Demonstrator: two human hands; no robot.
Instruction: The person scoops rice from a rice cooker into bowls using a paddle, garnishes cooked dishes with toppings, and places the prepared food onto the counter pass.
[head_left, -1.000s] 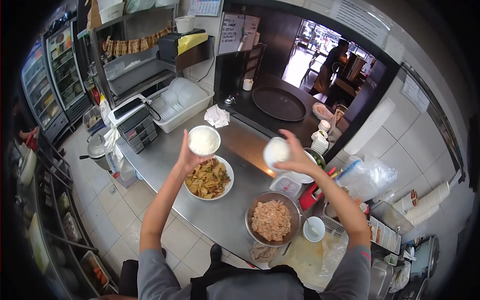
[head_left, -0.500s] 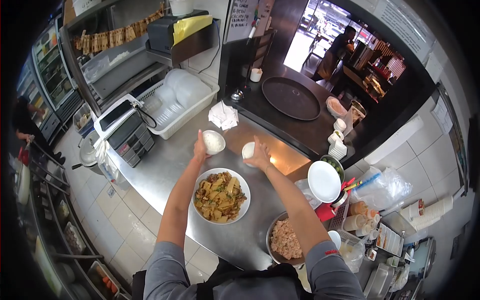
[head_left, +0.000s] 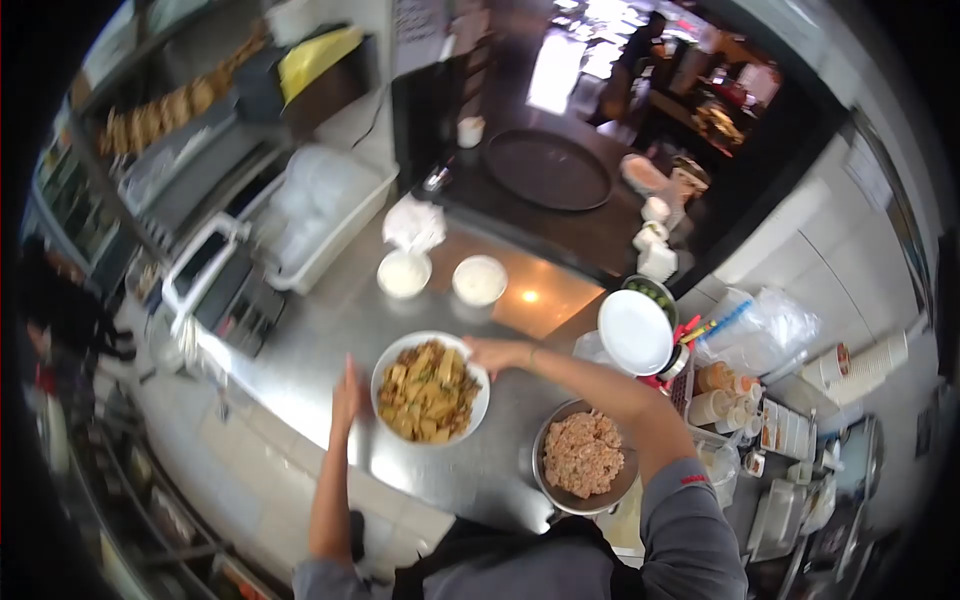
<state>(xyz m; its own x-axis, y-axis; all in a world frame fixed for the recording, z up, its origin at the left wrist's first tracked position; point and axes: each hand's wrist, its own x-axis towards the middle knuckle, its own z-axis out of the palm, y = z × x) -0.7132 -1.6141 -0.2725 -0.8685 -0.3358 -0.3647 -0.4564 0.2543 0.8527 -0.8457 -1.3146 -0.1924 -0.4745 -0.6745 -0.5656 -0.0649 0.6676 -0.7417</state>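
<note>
While blur softens the left hand (head_left: 347, 392), its fingers look extended and hold nothing, just beside the nine o'clock edge of a round, glossy white plate (head_left: 379, 393). At half past one on that same dial, the right hand (head_left: 499, 355) has its fingers at the rim, seemingly touching; whether they pinch it, I cannot tell.

The plate rests on the brushed grey metal tabletop (head_left: 325, 330), heaped with yellow-brown slices and chopped bits of cooked food (head_left: 428, 392). It should be fairly heavy for its size, stiff, and perhaps breakable if ceramic, though the material cannot be confirmed. Its smooth rim could be slippery if sauce reaches it, and the loose, soft heap may slide if one side dips. Opposite points on the bare rim, about nine and three o'clock, look best for a level hold, with fingers beneath and thumbs kept off the food.

Farther out, two small, round white bowls of white rice stand at half past eleven (head_left: 404, 272) and one o'clock (head_left: 480, 280). Crumpled white paper (head_left: 413, 223) lies beyond them at twelve. Toward four o'clock sits a round, silvery metal bowl (head_left: 622, 484) of pinkish minced mixture (head_left: 582, 455).
</note>
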